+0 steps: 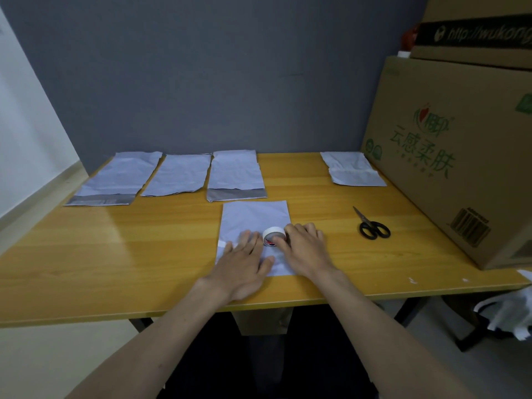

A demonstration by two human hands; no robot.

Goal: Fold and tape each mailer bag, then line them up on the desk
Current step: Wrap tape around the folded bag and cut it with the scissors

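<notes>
A white mailer bag (254, 218) lies folded near the front middle of the wooden desk (115, 254). My left hand (241, 262) presses flat on its lower left part, fingers straight over a strip of tape. My right hand (305, 249) grips a white tape roll (273, 235) standing on the bag, thumb at the roll's front. Three unfolded mailer bags lie in a row at the back: left (115, 177), middle (180, 174), right (235, 175). A folded, taped bag (352, 172) lies apart at the back right.
Black-handled scissors (371, 226) lie to the right of my hands. A large cardboard box (460, 156) fills the desk's right side, with another box (475, 30) stacked on it. A grey wall stands behind the desk.
</notes>
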